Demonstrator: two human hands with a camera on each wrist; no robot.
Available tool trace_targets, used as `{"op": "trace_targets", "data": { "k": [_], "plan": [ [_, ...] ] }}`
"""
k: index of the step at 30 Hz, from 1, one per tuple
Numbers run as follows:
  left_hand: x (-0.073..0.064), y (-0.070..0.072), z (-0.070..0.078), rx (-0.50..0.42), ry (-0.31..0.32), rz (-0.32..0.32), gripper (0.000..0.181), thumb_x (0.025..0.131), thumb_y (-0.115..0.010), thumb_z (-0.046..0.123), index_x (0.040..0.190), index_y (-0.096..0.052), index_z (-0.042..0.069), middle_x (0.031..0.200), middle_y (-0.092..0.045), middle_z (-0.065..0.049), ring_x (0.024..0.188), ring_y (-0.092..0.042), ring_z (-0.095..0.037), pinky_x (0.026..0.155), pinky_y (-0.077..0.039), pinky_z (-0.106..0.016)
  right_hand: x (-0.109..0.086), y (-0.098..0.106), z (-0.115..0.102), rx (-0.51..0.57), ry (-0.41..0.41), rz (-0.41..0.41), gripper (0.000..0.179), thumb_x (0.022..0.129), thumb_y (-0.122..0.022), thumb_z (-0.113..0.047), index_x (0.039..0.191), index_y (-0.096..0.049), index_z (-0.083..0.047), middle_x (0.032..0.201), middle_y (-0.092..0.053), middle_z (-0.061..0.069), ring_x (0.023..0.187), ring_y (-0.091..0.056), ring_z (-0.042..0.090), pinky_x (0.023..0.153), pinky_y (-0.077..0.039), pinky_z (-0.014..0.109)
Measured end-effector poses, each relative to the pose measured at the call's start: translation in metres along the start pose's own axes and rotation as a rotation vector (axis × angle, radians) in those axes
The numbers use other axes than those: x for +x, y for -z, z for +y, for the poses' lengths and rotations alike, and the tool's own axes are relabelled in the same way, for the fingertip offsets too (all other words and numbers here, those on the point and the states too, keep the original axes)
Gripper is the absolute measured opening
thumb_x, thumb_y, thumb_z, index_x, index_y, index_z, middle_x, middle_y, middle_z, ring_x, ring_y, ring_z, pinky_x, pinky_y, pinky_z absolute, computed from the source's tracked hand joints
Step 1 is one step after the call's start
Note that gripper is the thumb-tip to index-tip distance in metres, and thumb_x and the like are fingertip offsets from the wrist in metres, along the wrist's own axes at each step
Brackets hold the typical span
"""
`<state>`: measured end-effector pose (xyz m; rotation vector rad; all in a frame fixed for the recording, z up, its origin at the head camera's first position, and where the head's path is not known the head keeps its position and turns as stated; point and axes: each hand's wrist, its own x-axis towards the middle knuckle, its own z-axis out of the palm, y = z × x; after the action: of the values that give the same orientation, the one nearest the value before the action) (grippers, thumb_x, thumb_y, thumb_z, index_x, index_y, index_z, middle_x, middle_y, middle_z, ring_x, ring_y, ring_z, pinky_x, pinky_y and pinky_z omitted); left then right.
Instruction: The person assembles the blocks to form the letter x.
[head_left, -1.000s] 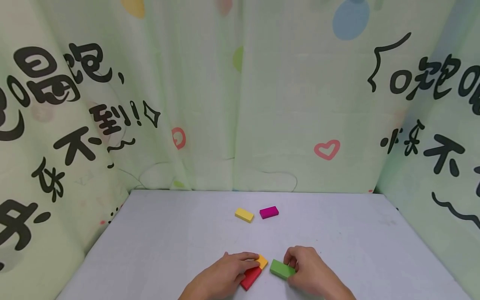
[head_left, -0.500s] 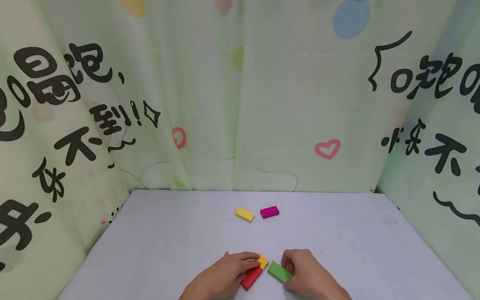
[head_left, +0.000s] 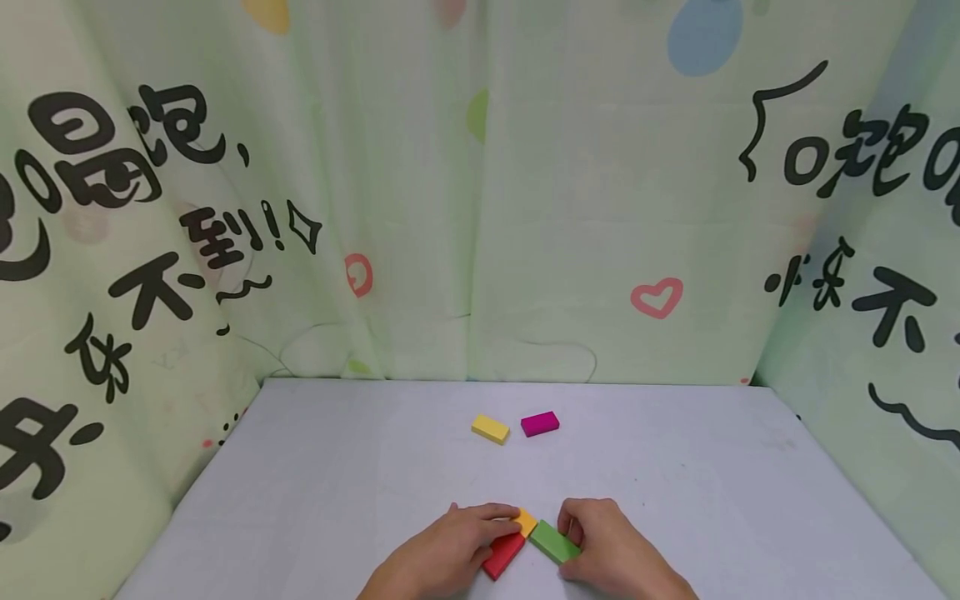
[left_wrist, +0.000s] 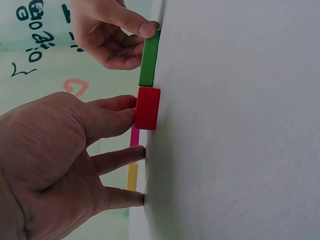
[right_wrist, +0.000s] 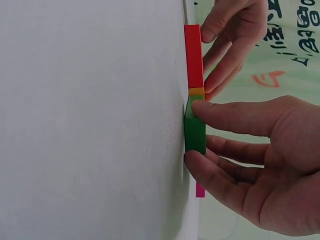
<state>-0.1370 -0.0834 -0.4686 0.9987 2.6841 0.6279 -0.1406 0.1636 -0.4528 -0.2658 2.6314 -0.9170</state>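
My left hand (head_left: 446, 550) rests its fingertips along a red block (head_left: 504, 557) and an orange block (head_left: 528, 522), which lie end to end on the table. In the left wrist view its thumb and a finger touch the upper edge of the red block (left_wrist: 147, 108), while two other fingers reach down to the tabletop. My right hand (head_left: 615, 546) pinches a green block (head_left: 552, 542) between thumb and fingers. The green block's far end meets the orange one, so the blocks form an angled shape. In the right wrist view the green block (right_wrist: 195, 132) hides most of the orange.
Farther back on the white table (head_left: 360, 467) lie a yellow block (head_left: 491, 429) and a magenta block (head_left: 540, 424), a small gap between them. A pale green curtain (head_left: 555, 192) with black lettering encloses the table at the back and both sides.
My right hand has slid the green block leftward until its end reaches the orange block. My left hand has stayed in place on the red and orange blocks.
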Motion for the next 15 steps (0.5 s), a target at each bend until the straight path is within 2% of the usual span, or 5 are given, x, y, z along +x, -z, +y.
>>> {"op": "trace_targets", "data": {
  "k": [15],
  "plan": [
    [0.0023,0.0012,-0.0002,-0.012,0.014,-0.025,0.039,0.104,-0.063,0.012,0.141,-0.067,0.025,0.149,-0.056,0.016,0.139,-0.053,-0.006,0.107,-0.048,-0.066,0.0007,-0.0004,-0.0003,0.01,-0.005,-0.02,0.033,0.072,-0.092,-0.004,0.09,-0.064,-0.013,0.076,-0.058,0.004,0.075,-0.054,0.018,0.063,-0.045,0.028]
  ]
}}
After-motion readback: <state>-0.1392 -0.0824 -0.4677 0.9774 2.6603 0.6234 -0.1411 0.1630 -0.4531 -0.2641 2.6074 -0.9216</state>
